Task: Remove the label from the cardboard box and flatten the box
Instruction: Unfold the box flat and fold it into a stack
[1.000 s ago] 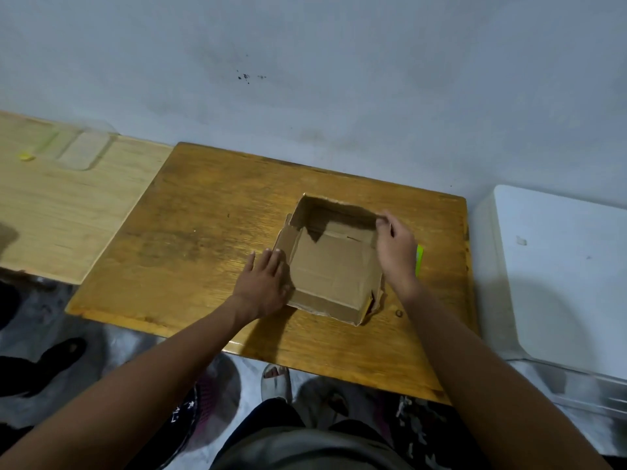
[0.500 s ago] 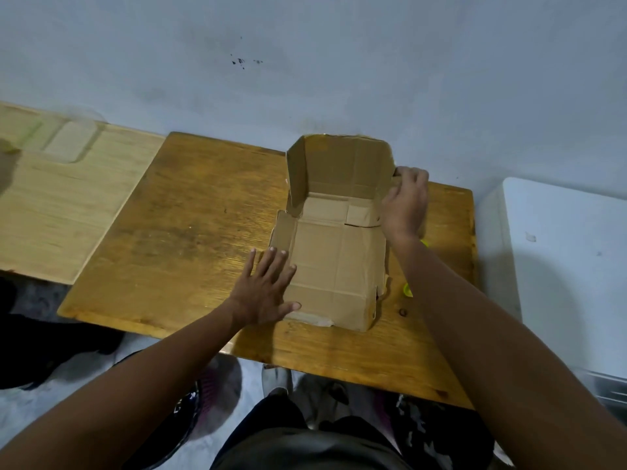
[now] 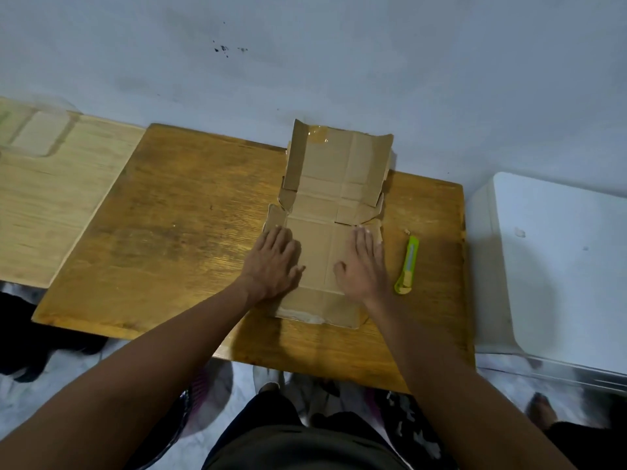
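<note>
Your left hand (image 3: 273,262) and right hand (image 3: 364,264) both lay palm-down with straight, spread fingers on the near panel of the opened brown cardboard box (image 3: 330,232), gripping nothing, only pressing. To do this flattening step well, you needed, I judge, to keep one palm as an anchor on that near panel and slide the other forward over the crease, because the pressure sat only on the part already lying flat. The box rested on the right half of the worn orange-brown wooden table (image 3: 190,239), its near edge close to the table's front edge. Beyond your fingertips the middle section looked creased and torn at its side tabs, and the far panel stood up, leaning toward the grey wall (image 3: 339,62), with a patch of glossy clear tape (image 3: 317,136) near its top edge. No label showed on the faces in view. A lime-green utility knife (image 3: 408,266) lay just right of your right hand, apart from the cardboard.
</note>
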